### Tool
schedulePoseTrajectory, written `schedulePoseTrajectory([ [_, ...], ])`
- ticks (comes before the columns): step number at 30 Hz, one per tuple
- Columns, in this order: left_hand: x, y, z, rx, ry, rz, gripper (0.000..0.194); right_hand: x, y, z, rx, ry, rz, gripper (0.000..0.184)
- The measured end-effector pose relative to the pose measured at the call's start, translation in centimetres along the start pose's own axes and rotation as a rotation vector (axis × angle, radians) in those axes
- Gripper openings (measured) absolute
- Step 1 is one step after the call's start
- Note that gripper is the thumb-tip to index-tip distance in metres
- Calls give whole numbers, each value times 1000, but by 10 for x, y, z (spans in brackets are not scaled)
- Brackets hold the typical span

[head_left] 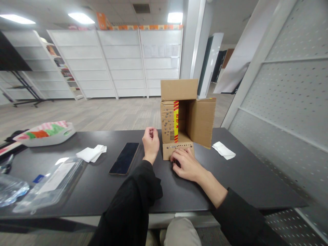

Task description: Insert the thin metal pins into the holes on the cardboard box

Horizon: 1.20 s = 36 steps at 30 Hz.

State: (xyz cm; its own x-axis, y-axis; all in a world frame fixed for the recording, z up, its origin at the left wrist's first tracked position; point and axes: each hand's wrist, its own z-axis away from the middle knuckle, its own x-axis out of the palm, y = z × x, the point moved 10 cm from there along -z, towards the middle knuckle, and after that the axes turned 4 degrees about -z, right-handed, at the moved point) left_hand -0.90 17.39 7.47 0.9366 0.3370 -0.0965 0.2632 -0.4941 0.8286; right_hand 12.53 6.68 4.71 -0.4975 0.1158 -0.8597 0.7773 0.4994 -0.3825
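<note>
An open cardboard box (187,118) lies on its side on the dark table (246,177), its opening facing me and its flaps spread. Small round studs dot its left flap and its bottom flap. My left hand (150,143) is raised just left of the box, fingers curled into a loose fist; I cannot make out anything in it. My right hand (185,164) rests palm down on the table at the bottom flap, fingertips curled against the row of studs, covering something dark beneath.
A black phone (124,158) lies face up left of my left hand. Folded white tissues (91,152) lie further left, another tissue (223,150) right of the box. Clear plastic bags (48,182) and a white tray (46,134) of colourful items are at the far left.
</note>
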Motion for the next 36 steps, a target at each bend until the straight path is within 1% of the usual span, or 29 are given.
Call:
schedulePoseTrajectory([
  [5, 0, 1, 0, 8, 4, -1, 11, 3, -2, -1, -10, -21, 1, 2],
  [9, 0, 0, 0, 9, 2, 4, 11, 2, -5, -1, -30, -24, 2, 7],
  [20, 1, -1, 0, 1, 0, 13, 11, 7, -10, -1, -70, -49, -3, 14],
  [26, 1, -2, 0, -11, 0, 16, 11, 3, -14, 0, -86, -40, -31, 18],
  [31, 0, 1, 0, -7, 6, 10, 10, 4, -18, 1, -110, -74, -35, 25],
  [36, 0, 2, -1, -5, 6, 9, 9, 5, -18, 1, -107, -79, -31, 27],
])
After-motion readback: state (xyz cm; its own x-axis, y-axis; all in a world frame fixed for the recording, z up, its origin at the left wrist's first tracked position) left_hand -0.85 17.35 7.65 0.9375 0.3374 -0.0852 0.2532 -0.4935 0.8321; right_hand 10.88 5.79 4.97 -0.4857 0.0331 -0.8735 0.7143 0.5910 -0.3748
